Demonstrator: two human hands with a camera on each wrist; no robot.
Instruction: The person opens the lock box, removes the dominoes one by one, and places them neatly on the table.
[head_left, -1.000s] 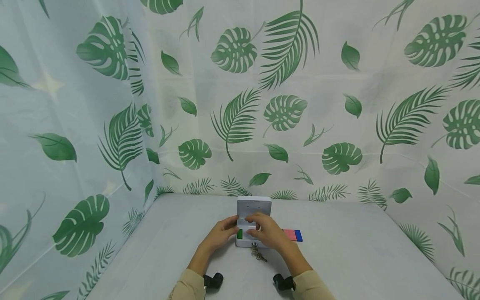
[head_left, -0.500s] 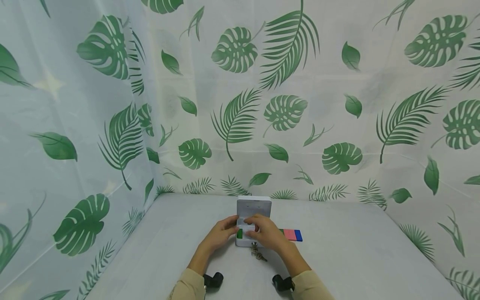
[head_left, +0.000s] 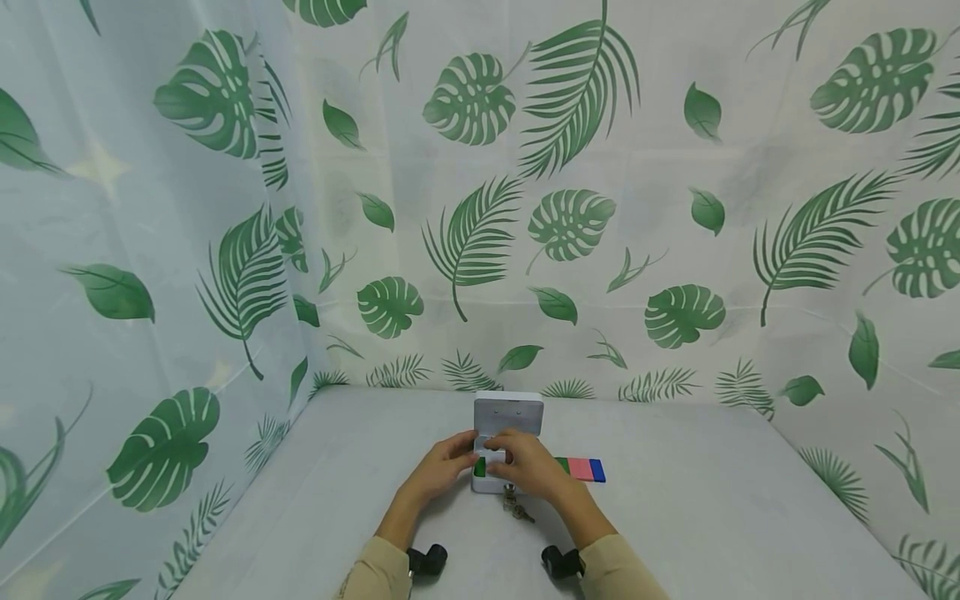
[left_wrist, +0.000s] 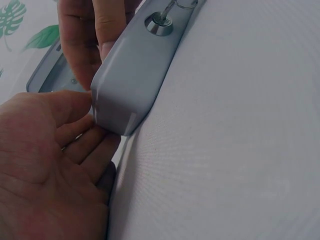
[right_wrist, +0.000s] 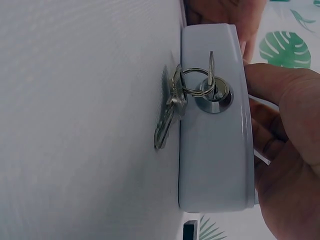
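Observation:
A small white cash box (head_left: 491, 486) stands on the table with its lid (head_left: 508, 416) raised. My left hand (head_left: 440, 467) grips its left side; in the left wrist view the thumb is at the top edge and the fingers lie against the end wall. My right hand (head_left: 534, 467) reaches over the front wall, fingers bent inside the box and thumb apart from them. Something pale shows between its fingertips, but I cannot tell whether it is held. A green piece (head_left: 480, 467) is inside at the left. A key sits in the front lock (right_wrist: 215, 95), with a key ring (right_wrist: 199, 82).
Spare keys (right_wrist: 170, 112) hang from the ring against the tabletop. Right of the box lies a row of flat coloured pieces: green, pink (head_left: 580, 468) and blue (head_left: 597, 471). Leaf-printed curtains (head_left: 480, 250) stand behind and at the sides of the white table (head_left: 712, 500).
My right hand has shifted slightly left inside the box, uncovering more of the green piece beside the pink one. The left hand and the box have stayed in place.

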